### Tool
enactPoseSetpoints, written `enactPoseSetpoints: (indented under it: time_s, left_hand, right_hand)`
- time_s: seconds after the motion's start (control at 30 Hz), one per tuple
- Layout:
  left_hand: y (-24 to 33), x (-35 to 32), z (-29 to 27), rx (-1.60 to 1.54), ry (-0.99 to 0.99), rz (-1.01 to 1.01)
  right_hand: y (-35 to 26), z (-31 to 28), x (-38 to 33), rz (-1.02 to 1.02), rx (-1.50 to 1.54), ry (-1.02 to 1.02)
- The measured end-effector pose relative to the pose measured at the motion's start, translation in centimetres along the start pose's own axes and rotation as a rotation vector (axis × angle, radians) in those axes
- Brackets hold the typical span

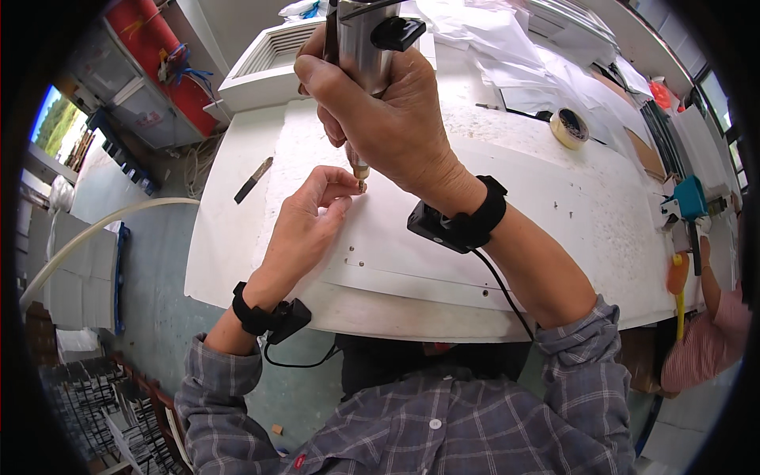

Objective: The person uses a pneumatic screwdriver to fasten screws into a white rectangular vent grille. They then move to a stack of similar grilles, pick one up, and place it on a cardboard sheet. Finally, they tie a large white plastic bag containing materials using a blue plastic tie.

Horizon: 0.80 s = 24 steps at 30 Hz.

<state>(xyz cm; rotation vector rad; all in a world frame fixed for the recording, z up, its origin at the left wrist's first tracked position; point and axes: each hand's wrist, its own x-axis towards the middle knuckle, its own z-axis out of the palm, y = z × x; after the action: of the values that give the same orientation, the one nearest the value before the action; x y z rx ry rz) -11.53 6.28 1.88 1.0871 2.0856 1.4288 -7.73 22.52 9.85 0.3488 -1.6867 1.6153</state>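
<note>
My right hand (380, 119) is wrapped round a silver handheld driver (362, 47), held upright with its narrow brass-coloured tip pointing down. At that tip, my left hand (305, 218) pinches a small metal fastener (362, 188) between thumb and forefinger; its exact kind is too small to tell. Under both hands lies a flat white panel (443, 237) on the worktable. Several small fasteners or holes (356, 256) dot the panel near my left wrist. The top of the driver runs out of the picture.
A white louvred frame (269, 57) stands behind my hands. To the left lies a dark flat-handled tool (253, 180). A tape roll (569, 128) and loose white sheets (546, 79) cover the far right. Near the right edge are a co-worker's arm (709, 277) and a teal tool (690, 198).
</note>
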Motion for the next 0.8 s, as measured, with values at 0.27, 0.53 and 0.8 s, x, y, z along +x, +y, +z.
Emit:
enactPoseSetpoints:
  time_s: [0.27, 0.53, 0.8]
  left_hand:
    - [-0.5, 0.4, 0.0, -0.025, -0.056, -0.049]
    - [-0.8, 0.0, -0.2, -0.023, -0.077, -0.026]
    - [-0.3, -1.0, 0.2, 0.055, -0.021, 0.051]
  right_hand:
    - [0.4, -0.2, 0.2, 0.108, 0.041, 0.016]
    - [0.7, -0.4, -0.1, 0.156, 0.080, -0.017]
    - [2.4, -0.1, -0.9, 0.179, -0.057, -0.053]
